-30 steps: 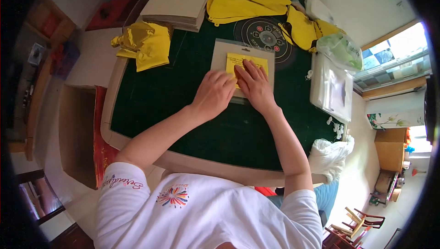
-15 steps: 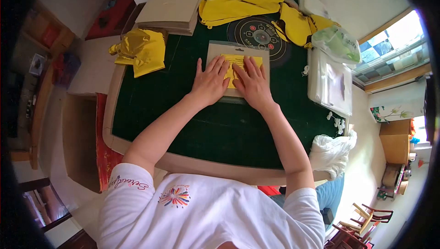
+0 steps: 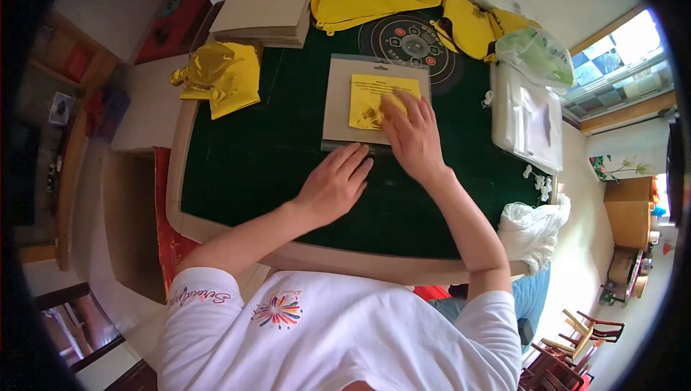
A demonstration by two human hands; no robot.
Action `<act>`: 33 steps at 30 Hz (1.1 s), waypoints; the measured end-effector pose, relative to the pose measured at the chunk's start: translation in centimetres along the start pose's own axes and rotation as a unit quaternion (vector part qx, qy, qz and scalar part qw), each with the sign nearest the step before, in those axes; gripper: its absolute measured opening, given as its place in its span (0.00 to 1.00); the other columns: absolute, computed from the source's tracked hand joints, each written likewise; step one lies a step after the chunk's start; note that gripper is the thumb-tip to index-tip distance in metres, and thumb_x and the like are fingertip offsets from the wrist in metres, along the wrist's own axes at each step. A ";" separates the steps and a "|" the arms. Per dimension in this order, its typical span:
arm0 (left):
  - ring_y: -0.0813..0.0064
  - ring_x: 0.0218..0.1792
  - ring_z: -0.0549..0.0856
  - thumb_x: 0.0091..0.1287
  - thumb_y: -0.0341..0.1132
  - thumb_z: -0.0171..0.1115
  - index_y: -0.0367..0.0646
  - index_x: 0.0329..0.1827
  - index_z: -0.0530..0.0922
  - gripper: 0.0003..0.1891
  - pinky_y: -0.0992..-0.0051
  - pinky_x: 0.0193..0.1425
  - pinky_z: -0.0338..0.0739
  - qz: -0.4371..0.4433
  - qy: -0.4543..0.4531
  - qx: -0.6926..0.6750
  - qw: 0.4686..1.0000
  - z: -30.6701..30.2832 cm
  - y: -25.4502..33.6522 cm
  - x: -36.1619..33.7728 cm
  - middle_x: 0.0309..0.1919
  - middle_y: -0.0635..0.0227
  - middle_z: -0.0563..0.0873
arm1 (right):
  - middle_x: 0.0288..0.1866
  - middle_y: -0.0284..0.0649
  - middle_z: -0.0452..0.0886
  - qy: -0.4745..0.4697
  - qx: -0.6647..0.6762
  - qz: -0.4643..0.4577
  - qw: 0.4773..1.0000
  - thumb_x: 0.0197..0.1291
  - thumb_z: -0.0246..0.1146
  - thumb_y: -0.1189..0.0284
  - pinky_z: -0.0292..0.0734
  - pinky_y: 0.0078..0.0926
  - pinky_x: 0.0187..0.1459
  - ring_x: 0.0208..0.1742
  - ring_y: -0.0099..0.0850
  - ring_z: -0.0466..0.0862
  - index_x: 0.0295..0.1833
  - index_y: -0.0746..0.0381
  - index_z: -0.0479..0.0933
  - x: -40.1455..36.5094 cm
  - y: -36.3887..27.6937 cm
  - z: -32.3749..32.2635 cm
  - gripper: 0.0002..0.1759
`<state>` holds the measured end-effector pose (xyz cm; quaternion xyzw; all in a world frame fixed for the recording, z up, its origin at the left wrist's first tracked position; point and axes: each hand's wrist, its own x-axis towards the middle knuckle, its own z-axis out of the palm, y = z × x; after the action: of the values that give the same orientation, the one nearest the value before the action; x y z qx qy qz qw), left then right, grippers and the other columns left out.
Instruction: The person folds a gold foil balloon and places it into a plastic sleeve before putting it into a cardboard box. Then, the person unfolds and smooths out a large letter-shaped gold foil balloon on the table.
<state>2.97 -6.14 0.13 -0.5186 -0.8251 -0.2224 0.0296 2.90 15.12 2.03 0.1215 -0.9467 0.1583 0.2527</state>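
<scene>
A clear plastic bag with a hang hole (image 3: pixel 337 61) lies flat on the dark green table top, with a greyish-brown cardboard sheet (image 3: pixel 340 114) inside. Over the card sits a folded yellow foil piece (image 3: pixel 366 103) with small dark printing at its top. My right hand (image 3: pixel 415 139) rests on the right side of the foil piece, fingers stretched out and slightly blurred. Just below the bag's bottom edge is my left hand (image 3: pixel 333 183). Its fingers are extended, the tips at that edge, with nothing visible in them.
Cardboard sheets (image 3: pixel 263 9) are stacked at the far left, near a crumpled yellow foil piece (image 3: pixel 229 78). Yellow foil shapes (image 3: pixel 381 3) lie at the back. Clear bags (image 3: pixel 529 121) are piled on the right, above a bundle of white string (image 3: pixel 533 232).
My left hand has slid off the foil piece toward me, to the bag's bottom edge. My right hand has shifted slightly down and right, uncovering more of the foil.
</scene>
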 end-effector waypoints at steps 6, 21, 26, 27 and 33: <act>0.55 0.71 0.65 0.64 0.40 0.62 0.34 0.63 0.71 0.27 0.57 0.73 0.60 -0.043 -0.006 0.035 0.998 0.5 1.0 -0.9 0.66 0.51 0.69 | 0.43 0.40 0.78 -0.066 0.027 -0.087 0.994 0.49 0.63 0.76 0.71 0.33 0.48 0.46 0.38 0.78 0.48 0.62 0.79 -3.1 -2.9 -0.2 0.17; 0.56 0.70 0.65 0.64 0.42 0.62 0.36 0.65 0.68 0.29 0.53 0.74 0.57 -0.041 -0.029 0.004 0.999 0.2 0.4 -1.0 0.65 0.52 0.69 | 0.31 0.35 0.71 -0.034 -0.009 -0.070 0.997 0.47 0.63 0.74 0.67 0.32 0.38 0.37 0.35 0.75 0.35 0.57 0.75 -0.9 -2.9 2.5 0.07; 0.57 0.71 0.64 0.65 0.43 0.62 0.36 0.65 0.68 0.29 0.52 0.75 0.56 -0.031 -0.037 0.001 0.999 0.3 0.2 -1.1 0.66 0.53 0.69 | 0.33 0.35 0.73 -0.049 -0.031 -0.091 0.994 0.46 0.60 0.73 0.69 0.31 0.41 0.40 0.34 0.76 0.34 0.59 0.75 -0.3 -2.9 2.7 0.07; 0.57 0.71 0.64 0.65 0.43 0.62 0.36 0.65 0.68 0.29 0.52 0.75 0.56 -0.031 -0.036 0.001 0.999 0.4 0.2 -1.2 0.66 0.53 0.69 | 0.33 0.35 0.74 -0.040 -0.032 -0.097 0.994 0.46 0.61 0.73 0.70 0.31 0.41 0.40 0.33 0.76 0.34 0.59 0.76 -0.1 -2.9 2.8 0.07; 0.57 0.72 0.63 0.65 0.43 0.61 0.36 0.65 0.68 0.29 0.53 0.75 0.55 -0.029 -0.051 -0.002 0.998 0.0 0.1 -1.4 0.67 0.53 0.68 | 0.35 0.36 0.77 -0.037 -0.007 -0.062 0.997 0.51 0.65 0.74 0.71 0.34 0.43 0.39 0.37 0.78 0.40 0.59 0.80 -0.2 -3.4 2.5 0.09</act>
<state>3.71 -7.22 -0.23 -0.5049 -0.8399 -0.1982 -0.0205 3.03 11.10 0.74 0.1843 -0.9470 0.1310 0.2281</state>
